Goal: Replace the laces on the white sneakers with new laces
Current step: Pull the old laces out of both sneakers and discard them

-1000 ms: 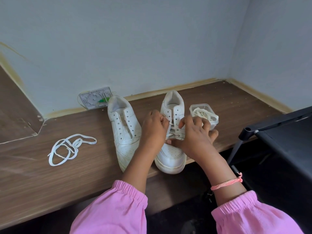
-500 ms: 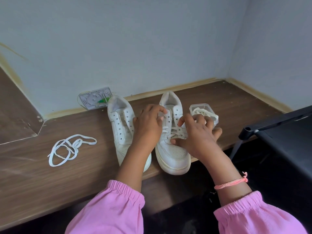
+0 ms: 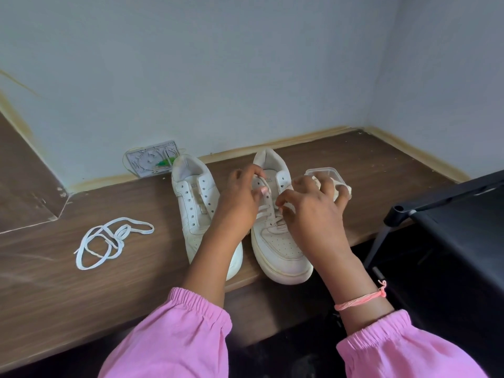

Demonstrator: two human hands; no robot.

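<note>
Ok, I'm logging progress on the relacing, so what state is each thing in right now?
Left sneaker: unlaced, eyelets bare.
Right sneaker: partly laced, lower rows crossed.
Lace on the right sneaker: pinched by both hands.
Left hand: pinching the lace.
Right hand: pinching the lace.
Loose lace: lying tangled on the shelf.
Clear container: open, no lid.
</note>
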